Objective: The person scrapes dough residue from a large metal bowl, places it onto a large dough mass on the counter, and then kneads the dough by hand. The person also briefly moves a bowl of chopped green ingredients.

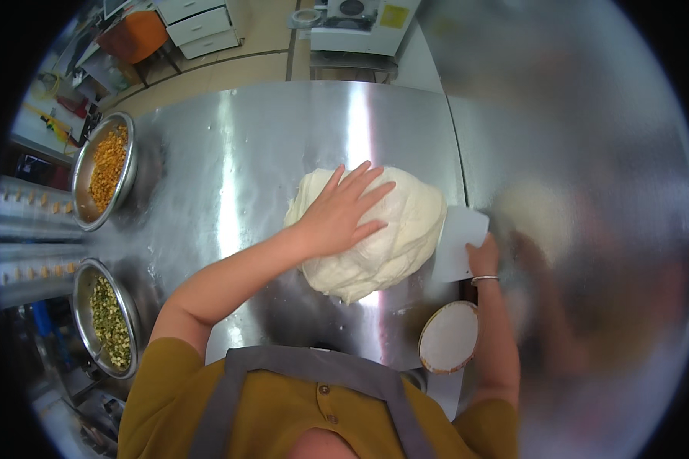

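A large pale mass of dough lies on the stainless steel table. My left hand rests palm down on top of it, fingers spread. At the dough's right side, my right hand grips a white flat dough scraper, whose blade reaches the dough's lower right edge. Part of that hand is hidden behind the scraper. Just below my right wrist, beside the forearm, is a round container with a whitish surface and a stained rim.
A metal bowl of orange chopped filling stands at the table's far left, with a second metal bowl of green and pale chopped filling nearer me. A reflective metal panel rises along the right. Beyond the table are an orange chair and white drawers.
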Available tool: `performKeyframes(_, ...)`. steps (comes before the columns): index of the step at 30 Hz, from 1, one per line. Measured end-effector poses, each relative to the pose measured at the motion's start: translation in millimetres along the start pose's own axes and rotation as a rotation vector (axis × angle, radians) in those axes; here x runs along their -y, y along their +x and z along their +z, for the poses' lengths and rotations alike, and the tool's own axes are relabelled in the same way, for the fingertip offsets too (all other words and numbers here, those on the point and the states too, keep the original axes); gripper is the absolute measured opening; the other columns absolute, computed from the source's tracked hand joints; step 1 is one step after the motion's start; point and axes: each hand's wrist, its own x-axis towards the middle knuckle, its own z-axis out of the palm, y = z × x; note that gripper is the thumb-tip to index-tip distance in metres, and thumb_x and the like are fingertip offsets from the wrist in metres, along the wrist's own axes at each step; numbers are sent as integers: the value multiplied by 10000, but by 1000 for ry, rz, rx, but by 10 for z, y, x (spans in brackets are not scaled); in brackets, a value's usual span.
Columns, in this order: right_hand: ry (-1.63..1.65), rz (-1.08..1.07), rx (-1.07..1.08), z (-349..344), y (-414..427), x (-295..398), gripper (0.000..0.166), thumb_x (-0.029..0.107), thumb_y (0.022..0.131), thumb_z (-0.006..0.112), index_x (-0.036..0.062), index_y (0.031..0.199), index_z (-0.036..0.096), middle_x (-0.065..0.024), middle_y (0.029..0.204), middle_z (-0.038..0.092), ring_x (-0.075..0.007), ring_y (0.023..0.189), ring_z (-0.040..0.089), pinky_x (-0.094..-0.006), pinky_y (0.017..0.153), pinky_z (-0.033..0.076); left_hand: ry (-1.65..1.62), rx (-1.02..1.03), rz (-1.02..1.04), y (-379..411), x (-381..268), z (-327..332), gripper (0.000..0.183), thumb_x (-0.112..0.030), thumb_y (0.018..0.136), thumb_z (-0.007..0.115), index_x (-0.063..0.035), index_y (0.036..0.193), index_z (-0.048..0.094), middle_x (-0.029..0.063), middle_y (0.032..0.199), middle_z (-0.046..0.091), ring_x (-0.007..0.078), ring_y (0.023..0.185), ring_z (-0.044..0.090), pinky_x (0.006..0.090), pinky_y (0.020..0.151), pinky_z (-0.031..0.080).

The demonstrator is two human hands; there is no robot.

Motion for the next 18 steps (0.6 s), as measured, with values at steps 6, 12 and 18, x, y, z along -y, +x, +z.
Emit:
performKeyframes(6, 568, 301, 294, 260, 222, 60, 364, -9, 773, 727, -64, 1117, 622, -146, 1028, 704, -238, 873, 680, -368, 777, 556, -652, 246, -408, 818, 893, 352, 606, -484, 1023, 448, -47, 1443, 470, 185, 1458, 478, 347, 1388, 402, 410, 1170, 278)
performKeyframes(12, 834, 257, 477, 881, 437, 740, 333, 13, 862, 664, -53, 1186, 624, -136, 1072, 698, -200, 933, 668, -325, 756, 559, -865, 613, -649, 1146, 1042, 536, 669, -546, 1024, 412, -19, 1429, 489, 144, 1439, 514, 261, 1299, 490, 375, 1090, 382)
performKeyframes(18, 832, -151, 514, 954, 366, 1681, 337, 35, 906, 559, -12, 1236, 609, -191, 1076, 711, -254, 979, 694, -373, 820, 560, -917, 224, -528, 436, 1244, -83, 488, -410, 1051, 415, -23, 1300, 580, 111, 1304, 591, 206, 1196, 549, 346, 1034, 428)
